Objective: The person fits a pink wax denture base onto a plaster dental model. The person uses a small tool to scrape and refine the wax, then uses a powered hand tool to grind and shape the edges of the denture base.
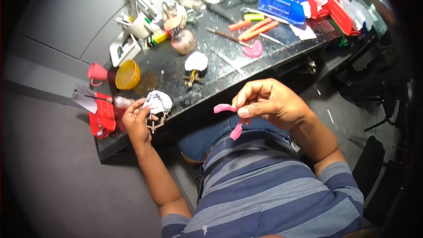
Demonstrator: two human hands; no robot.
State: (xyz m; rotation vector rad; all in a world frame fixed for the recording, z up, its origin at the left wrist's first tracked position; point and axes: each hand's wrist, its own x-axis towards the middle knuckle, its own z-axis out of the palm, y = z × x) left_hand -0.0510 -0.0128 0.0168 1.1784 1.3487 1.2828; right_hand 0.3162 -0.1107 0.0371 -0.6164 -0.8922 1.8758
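My left hand (137, 123) grips a white plaster cast (158, 101) on a small metal hinged frame (153, 124) at the bench's front edge. Over my lap, my right hand (269, 105) pinches a curved pink wax-like piece (221, 107), its two arms sticking out below and to the left of my fingers. A second white cast (195, 61) sits on a yellowish metal frame (194, 77) on the bench, between and beyond my hands. A pink lump (253, 50) lies farther back, near some long tools.
On the dark bench (172, 70) are a yellow bowl (127, 74), pink cup (97, 72), red bin (102, 123), white holders (125, 50), a round flask (183, 43), orange tools (257, 29), a blue bin (281, 4) and red bins (344, 16). A black chair (369, 162) stands at lower right.
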